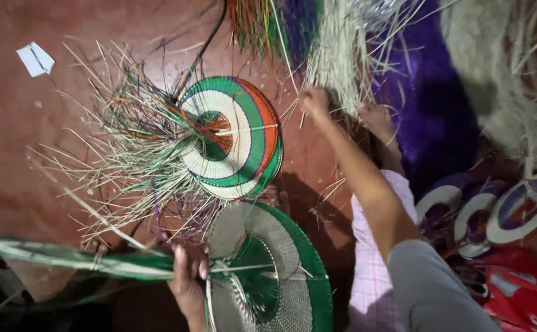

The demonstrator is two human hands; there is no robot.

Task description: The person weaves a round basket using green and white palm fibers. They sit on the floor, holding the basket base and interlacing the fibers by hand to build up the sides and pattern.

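Note:
My left hand (187, 280) sits at the bottom centre, closed on the hub of a half-woven round fan (293, 270) of green and pale straw. A long green bundle of strands (65, 259) runs left from that grip. My right hand (314, 101), at the end of my grey-sleeved arm, reaches up the frame and pinches strands at the lower end of a pale straw bundle (336, 49). Between the hands lies a woven fan (244, 132) with green, white and orange rings, its loose ends splayed out to the left.
A bare foot (376, 120) and a pink checked garment (373, 246) lie beside my right arm. Purple fibre (428, 92) is piled at the upper right, purple-and-white woven rings (520, 212) and red plastic (520, 295) at right. A white paper scrap (35, 59) lies on the red floor.

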